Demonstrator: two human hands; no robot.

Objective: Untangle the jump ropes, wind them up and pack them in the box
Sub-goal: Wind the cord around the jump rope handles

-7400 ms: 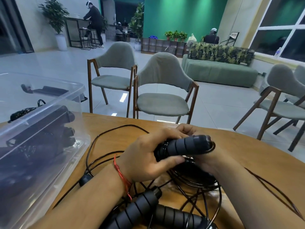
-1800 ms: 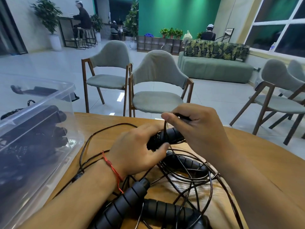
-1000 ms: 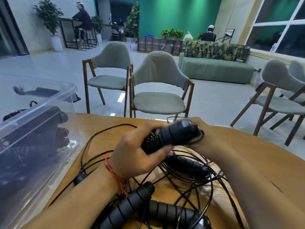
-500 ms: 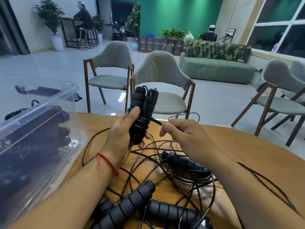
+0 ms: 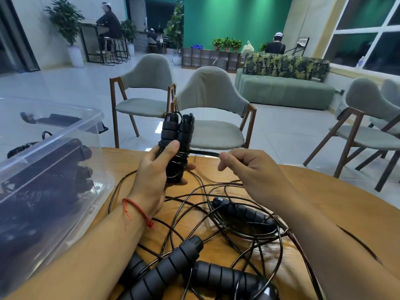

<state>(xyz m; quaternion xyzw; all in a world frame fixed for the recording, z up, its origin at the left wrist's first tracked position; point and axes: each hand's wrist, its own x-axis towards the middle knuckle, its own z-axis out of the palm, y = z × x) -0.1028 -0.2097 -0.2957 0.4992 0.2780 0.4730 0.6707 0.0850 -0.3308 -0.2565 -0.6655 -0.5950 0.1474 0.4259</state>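
Head view shows the left hand (image 5: 155, 176) closed around a pair of handles (image 5: 176, 144) held upright side by side, cord already wrapped round their lower part. Right of the handles, the right hand (image 5: 249, 172) pinches a taut strand (image 5: 204, 153) of that cord between thumb and fingers. Below the handles, loose jump ropes (image 5: 227, 213) sprawl in crossing loops with more foam-ribbed handles. The cord looks thin, springy and slick, likely to uncoil if tension drops, so it seems best held close to the wrap; the ribbed handles look light and easy to grip. Left of the handles stands the clear plastic box (image 5: 65, 135), with dark ropes inside. The wooden surface (image 5: 324, 191) is rounded; beyond it are grey chairs (image 5: 205, 100), a tiled floor and a green sofa.
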